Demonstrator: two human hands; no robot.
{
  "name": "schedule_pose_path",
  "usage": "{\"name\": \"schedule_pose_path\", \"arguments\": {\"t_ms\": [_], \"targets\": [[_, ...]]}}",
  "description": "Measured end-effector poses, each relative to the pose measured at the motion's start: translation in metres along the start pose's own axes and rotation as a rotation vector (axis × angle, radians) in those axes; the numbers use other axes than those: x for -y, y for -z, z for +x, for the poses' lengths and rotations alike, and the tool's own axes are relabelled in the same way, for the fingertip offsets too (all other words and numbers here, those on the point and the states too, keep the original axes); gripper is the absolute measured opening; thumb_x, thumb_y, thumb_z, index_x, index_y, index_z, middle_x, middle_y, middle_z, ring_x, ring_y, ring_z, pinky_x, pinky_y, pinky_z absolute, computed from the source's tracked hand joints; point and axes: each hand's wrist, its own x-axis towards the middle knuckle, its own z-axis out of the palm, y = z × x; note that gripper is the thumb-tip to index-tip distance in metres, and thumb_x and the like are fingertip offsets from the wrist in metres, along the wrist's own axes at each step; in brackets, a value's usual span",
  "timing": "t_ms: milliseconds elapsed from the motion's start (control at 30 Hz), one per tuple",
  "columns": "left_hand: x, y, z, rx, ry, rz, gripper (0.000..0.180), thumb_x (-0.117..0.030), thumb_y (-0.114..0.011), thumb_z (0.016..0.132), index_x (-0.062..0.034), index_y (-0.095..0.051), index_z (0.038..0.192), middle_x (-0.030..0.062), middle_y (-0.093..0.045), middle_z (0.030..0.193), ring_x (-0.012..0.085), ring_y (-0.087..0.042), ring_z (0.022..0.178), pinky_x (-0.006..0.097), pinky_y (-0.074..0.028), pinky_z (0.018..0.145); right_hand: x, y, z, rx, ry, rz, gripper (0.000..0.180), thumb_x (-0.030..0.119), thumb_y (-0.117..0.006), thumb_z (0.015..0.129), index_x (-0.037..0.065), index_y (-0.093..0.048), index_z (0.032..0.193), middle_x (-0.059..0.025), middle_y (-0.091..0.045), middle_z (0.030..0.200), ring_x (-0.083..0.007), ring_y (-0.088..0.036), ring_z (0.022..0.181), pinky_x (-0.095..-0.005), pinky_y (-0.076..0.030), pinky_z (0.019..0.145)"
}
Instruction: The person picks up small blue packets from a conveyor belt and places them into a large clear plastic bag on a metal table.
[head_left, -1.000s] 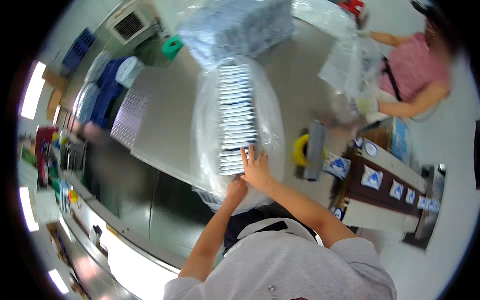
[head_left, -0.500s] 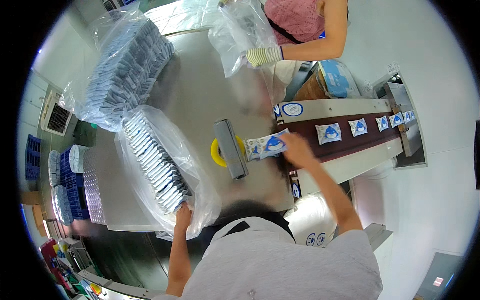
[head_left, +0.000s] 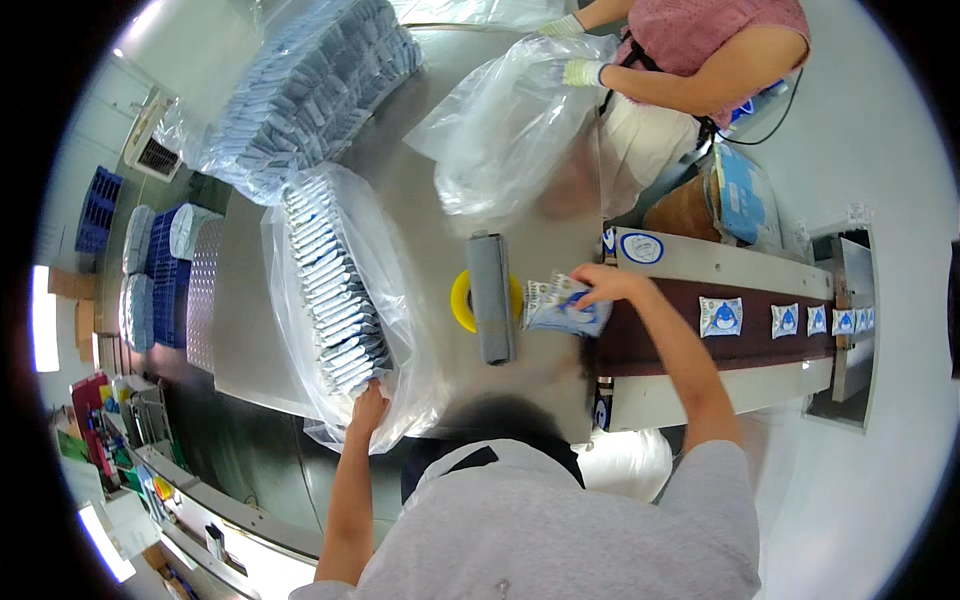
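My left hand rests on the near end of a row of flat silvery packets stacked on edge inside a clear plastic bag on the steel table. My right hand reaches out to the start of a dark conveyor belt and grips a few blue-and-white packets. More single packets lie spaced along the belt to the right.
A grey tape dispenser with a yellow roll lies between my hands. Another person in a pink top with gloved hands handles a clear bag across the table. A large filled bag sits far left; blue crates stand beyond.
My view swung to the right. My right hand left the bagged row, reached to the belt and closed on the packets there. My left hand stayed at the bag's near end.
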Motion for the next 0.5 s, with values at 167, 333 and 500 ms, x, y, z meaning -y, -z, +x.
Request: {"name": "schedule_pose_path", "arguments": {"t_ms": [167,333,500], "targets": [[-0.011,0.005,0.005,-0.022,0.004,-0.038,0.043,-0.011,-0.06,0.074,0.0036,-0.039,0.107,0.0275,-0.062,0.084,0.042,-0.061,0.079,0.048,-0.049,0.07,0.0,-0.054,0.035,0.171,-0.071,0.104,0.109,0.045,-0.084,0.05,-0.005,-0.032,0.132,-0.0242,-0.044,0.129,-0.0314,-0.042,0.121,-0.0334,-0.034,0.101],[-0.005,0.001,-0.001,-0.056,-0.012,-0.059,0.039,-0.011,-0.057,0.074,0.0045,-0.041,0.107,0.027,-0.062,0.084,0.0416,-0.062,0.078,0.049,-0.05,0.07,0.064,-0.146,-0.033,-0.258,-0.266,-0.49,0.1,0.037,-0.083,0.041,-0.003,-0.04,0.122,-0.0217,-0.042,0.124,-0.0357,-0.036,0.122,-0.0495,-0.03,0.101],[-0.012,0.009,0.007,0.006,0.053,-0.023,0.044,-0.014,-0.058,0.074,0.0061,-0.04,0.109,0.0271,-0.061,0.088,0.0409,-0.062,0.079,0.048,-0.05,0.07,0.071,-0.249,-0.065,-0.499,-0.101,-0.704,0.097,0.03,-0.081,0.041,-0.001,-0.038,0.122,-0.0215,-0.045,0.12,-0.0322,-0.042,0.119,-0.0445,-0.031,0.102]]}}
